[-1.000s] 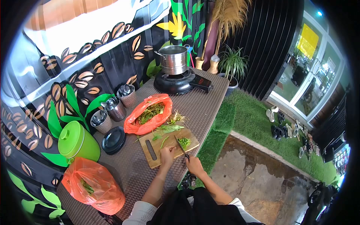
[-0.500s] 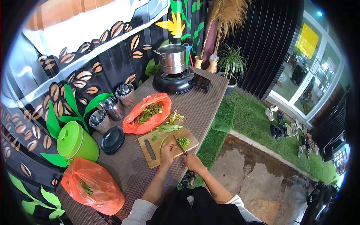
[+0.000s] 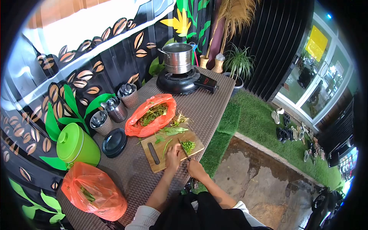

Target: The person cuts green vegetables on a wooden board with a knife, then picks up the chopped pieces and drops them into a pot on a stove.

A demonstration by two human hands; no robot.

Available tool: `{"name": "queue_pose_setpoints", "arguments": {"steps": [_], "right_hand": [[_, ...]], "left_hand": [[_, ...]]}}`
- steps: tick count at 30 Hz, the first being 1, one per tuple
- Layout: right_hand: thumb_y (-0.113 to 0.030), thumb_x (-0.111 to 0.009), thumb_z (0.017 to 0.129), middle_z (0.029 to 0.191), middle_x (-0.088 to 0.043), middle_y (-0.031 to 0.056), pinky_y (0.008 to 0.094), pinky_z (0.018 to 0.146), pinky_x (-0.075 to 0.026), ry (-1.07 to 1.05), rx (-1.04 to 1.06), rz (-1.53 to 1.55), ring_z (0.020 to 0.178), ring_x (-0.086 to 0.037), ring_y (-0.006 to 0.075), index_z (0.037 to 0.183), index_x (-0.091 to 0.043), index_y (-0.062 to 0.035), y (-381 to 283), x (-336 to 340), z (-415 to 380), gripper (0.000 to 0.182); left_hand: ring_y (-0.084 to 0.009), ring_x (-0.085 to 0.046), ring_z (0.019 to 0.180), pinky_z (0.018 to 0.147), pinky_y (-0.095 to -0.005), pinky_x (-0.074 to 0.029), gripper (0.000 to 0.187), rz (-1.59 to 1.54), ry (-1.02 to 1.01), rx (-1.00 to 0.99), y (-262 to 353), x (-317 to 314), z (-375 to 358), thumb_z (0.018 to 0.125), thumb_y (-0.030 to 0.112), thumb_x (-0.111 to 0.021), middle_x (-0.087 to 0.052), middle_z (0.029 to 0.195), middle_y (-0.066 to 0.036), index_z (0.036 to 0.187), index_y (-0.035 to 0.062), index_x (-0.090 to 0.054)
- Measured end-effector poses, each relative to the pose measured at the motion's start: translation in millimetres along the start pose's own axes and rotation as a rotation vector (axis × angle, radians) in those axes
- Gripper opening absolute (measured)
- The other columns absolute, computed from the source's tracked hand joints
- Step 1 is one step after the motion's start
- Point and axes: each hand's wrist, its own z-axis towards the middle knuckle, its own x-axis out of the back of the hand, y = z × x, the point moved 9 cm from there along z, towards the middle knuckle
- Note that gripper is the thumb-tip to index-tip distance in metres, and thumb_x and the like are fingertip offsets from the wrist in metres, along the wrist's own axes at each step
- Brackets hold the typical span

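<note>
I see the right hand (image 3: 196, 169) clamped on the knife (image 3: 184, 150); left hand (image 3: 174, 156), can't tell. Twelve o'clock: stove (image 3: 177, 85), red lettering (image 3: 206, 81) illegible.

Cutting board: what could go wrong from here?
The left hand is close beside the knife held in the right hand, so a slip might nick a finger. The chopped greens lie near the right end of the cutting board, so some could spill off.
</note>
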Motion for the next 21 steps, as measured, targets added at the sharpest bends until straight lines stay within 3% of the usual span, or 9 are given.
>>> {"name": "queue_pose_setpoints", "arguments": {"steps": [1,2,5,7,11,14,15,16,21], "right_hand": [[-0.021,-0.043,0.091,0.081,-0.059,0.035,0.0534,0.07,-0.049,-0.027,-0.014,-0.011,0.078,-0.059,0.05,0.097,-0.045,0.0142,-0.6,1.0,1.2,0.035],[-0.021,-0.043,0.091,0.082,-0.059,0.0351,0.0535,0.071,-0.049,-0.055,-0.028,-0.023,0.079,-0.059,0.0504,0.098,-0.045,0.014,-1.3,1.2,0.1,0.036],[-0.021,-0.042,0.092,0.083,-0.059,0.0349,0.0538,0.073,-0.048,-0.055,-0.08,-0.032,0.08,-0.059,0.0507,0.1,-0.044,0.013,-6.1,2.3,-7.6,0.035],[-0.022,-0.042,0.092,0.084,-0.059,0.0347,0.0537,0.073,-0.048,-0.038,-0.117,-0.021,0.081,-0.059,0.0505,0.1,-0.044,0.0123,-10.3,0.8,-9.9,0.035],[-0.022,-0.041,0.092,0.087,-0.06,0.0337,0.0535,0.074,-0.049,-0.036,-0.113,-0.077,0.083,-0.059,0.0496,0.102,-0.044,0.0104,0.5,-8.5,12.4,0.034],[-0.022,-0.041,0.092,0.088,-0.06,0.0327,0.0531,0.074,-0.049,-0.137,-0.005,-0.115,0.084,-0.06,0.0488,0.104,-0.042,0.0098,9.4,-18.2,26.3,0.034],[-0.022,-0.041,0.092,0.088,-0.06,0.0327,0.0531,0.074,-0.049,-0.137,-0.003,-0.115,0.084,-0.06,0.0488,0.104,-0.042,0.0098,6.2,-17.2,22.3,0.034],[-0.022,-0.042,0.092,0.088,-0.06,0.0325,0.0529,0.074,-0.049,-0.124,-0.054,-0.119,0.084,-0.06,0.0487,0.104,-0.042,0.0097,3.2,-13.1,13.7,0.034],[-0.016,-0.047,0.087,0.099,-0.059,0.0321,0.0488,0.077,-0.051,-0.1,-0.25,-0.083,0.092,-0.061,0.0454,0.109,-0.042,0.0108,-5.4,-7.5,1.5,0.035]], "left_hand": [[-0.0335,-0.055,0.089,0.077,-0.0426,-0.045,0.024,-0.157,-0.007,0.142,-8.6,-1.9,0.2,0.078,0.006,-0.061,-0.061,0.086,-0.014,0.101,0.0029,-0.055],[-0.0335,-0.055,0.089,0.077,-0.0426,-0.045,0.024,-0.159,-0.009,0.142,-8.0,-2.3,0.4,0.078,0.006,-0.061,-0.061,0.086,-0.014,0.101,0.0029,-0.055],[-0.0349,-0.055,0.087,0.075,-0.0447,-0.044,0.03,-0.077,-0.043,0.074,-15.1,-9.0,-2.7,0.078,0.004,-0.061,-0.061,0.085,-0.015,0.105,0.0056,-0.048],[-0.0348,-0.056,0.084,0.073,-0.0451,-0.044,0.028,0.053,0.043,-0.047,-5.2,-4.9,-5.0,0.077,0.002,-0.061,-0.06,0.081,-0.014,0.103,0.0058,-0.05],[-0.0338,-0.056,0.082,0.073,-0.0437,-0.045,0.026,0.017,0.071,-0.053,1.5,1.8,-7.1,0.075,0.001,-0.063,-0.059,0.076,-0.013,0.098,0.0043,-0.052],[-0.0289,-0.06,0.079,0.069,-0.0386,-0.048,0.021,0.043,0.047,-0.022,-5.2,0.6,-0.5,0.073,0.001,-0.066,-0.061,0.076,-0.011,0.091,0.0022,-0.056],[-0.0258,-0.062,0.077,0.067,-0.0353,-0.049,0.019,-0.09,0.038,0.091,-19.5,-2.4,2.6,0.072,0.0,-0.066,-0.062,0.077,-0.011,0.088,0.0013,-0.057],[-0.0227,-0.064,0.075,0.065,-0.032,-0.051,0.017,-0.223,0.029,0.202,-34.1,-6.3,4.0,0.07,0.0,-0.067,-0.064,0.078,-0.01,0.085,0.0005,-0.058],[-0.0185,-0.066,0.073,0.065,-0.0275,-0.052,0.019,-0.288,-0.022,0.229,-49.0,-12.9,11.2,0.069,-0.004,-0.066,-0.066,0.078,-0.012,0.086,-0.0028,-0.058]]}}
